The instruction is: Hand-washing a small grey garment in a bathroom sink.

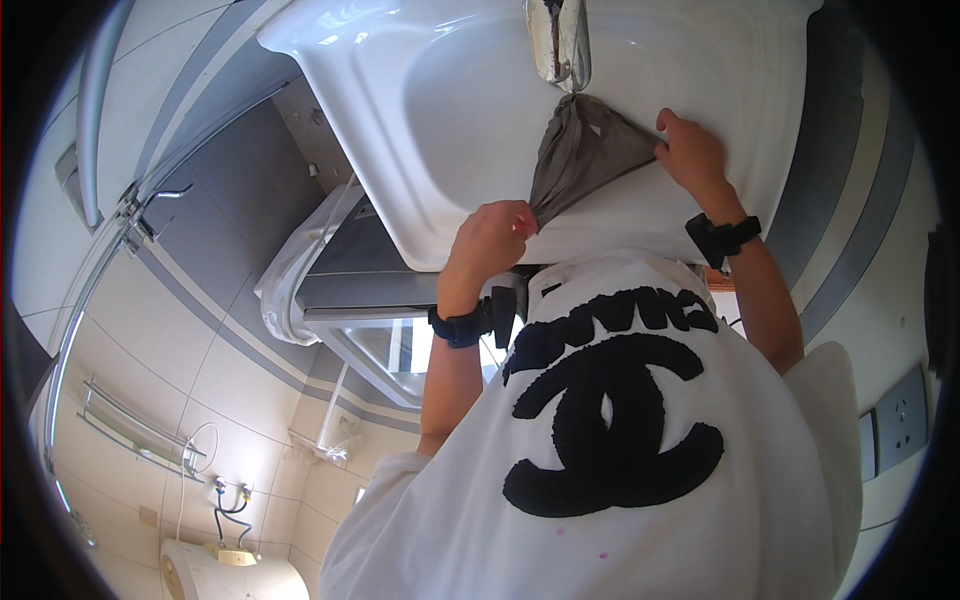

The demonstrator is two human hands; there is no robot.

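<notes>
A thin grey-brown cloth point(598, 150) is stretched between my two hands over a white washbasin point(470, 120). My left hand point(487, 240) pinches its lower left corner near the basin's front edge. The right corner is gripped by the fingers of my right hand point(692, 155). The cloth's top reaches up to the mouth of the metal faucet point(558, 45), and whether they touch I cannot tell. Folds gather along the cloth's left side, while its right part is spread flatter. Each wrist wears a black band.
Left of the basin, a clear plastic bag point(285, 280) hangs beside a dark surface. A curved metal rail point(80, 310) and a wall rack point(140, 430) are farther left. A white water heater point(235, 570) shows at the lower left, and a wall socket point(902, 420) at the right.
</notes>
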